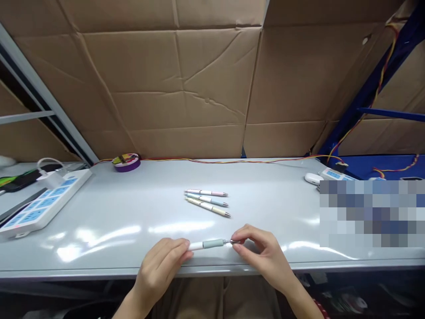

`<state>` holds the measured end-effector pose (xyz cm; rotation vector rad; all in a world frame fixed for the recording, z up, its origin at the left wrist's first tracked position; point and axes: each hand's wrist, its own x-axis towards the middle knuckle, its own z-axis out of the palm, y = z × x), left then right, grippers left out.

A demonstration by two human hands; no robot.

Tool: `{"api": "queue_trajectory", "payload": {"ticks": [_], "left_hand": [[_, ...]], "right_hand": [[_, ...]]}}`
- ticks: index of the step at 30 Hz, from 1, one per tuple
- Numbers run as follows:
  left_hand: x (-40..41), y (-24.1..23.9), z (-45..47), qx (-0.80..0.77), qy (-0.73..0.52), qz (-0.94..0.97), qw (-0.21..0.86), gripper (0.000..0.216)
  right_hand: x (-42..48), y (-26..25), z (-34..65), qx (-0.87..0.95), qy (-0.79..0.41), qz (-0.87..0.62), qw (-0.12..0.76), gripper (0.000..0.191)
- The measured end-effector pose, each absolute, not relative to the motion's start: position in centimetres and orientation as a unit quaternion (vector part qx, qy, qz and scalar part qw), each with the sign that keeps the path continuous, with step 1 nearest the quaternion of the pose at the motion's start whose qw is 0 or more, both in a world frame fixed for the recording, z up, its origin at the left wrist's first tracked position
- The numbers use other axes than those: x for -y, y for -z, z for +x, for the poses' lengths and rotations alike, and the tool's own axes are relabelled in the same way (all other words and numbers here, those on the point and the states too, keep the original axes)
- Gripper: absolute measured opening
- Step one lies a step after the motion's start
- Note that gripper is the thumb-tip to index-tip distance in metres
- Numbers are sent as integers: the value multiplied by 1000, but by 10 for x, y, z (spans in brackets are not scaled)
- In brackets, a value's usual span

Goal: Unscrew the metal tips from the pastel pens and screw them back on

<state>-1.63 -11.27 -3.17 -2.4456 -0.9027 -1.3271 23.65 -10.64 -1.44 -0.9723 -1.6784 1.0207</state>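
A pen [212, 243] with a white barrel and a pale green grip is held level just above the table's front edge. My left hand [162, 266] is closed round its white rear end. The thumb and forefinger of my right hand [260, 252] pinch the silver metal tip [234, 242] at the other end. A thin, light-coloured stretch shows between the green grip and that tip. Beyond my hands lie three similar pens side by side: a pink-gripped pen [207, 192], a blue-gripped pen [207, 200] and a cream-gripped pen [208, 207], their metal tips towards the right.
On the grey table [116, 199], a power strip [46, 204] with a charger stands at the left. A purple roll of tape [126, 162] sits near the back. A white earbud case [313, 178] is at the right, beside a blurred patch. Cardboard [159, 88] walls the back.
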Motion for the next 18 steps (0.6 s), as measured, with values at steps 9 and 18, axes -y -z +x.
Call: {"api": "queue_trajectory", "payload": {"ticks": [9,18], "left_hand": [[113,30,-15,299,424,-851,81,15],[116,30,-16,326,399,-856,36,11]], "right_hand": [[106,16,233,720,-369,-386,442,9],[107,27,228,802,-188,-390,412,17]]}}
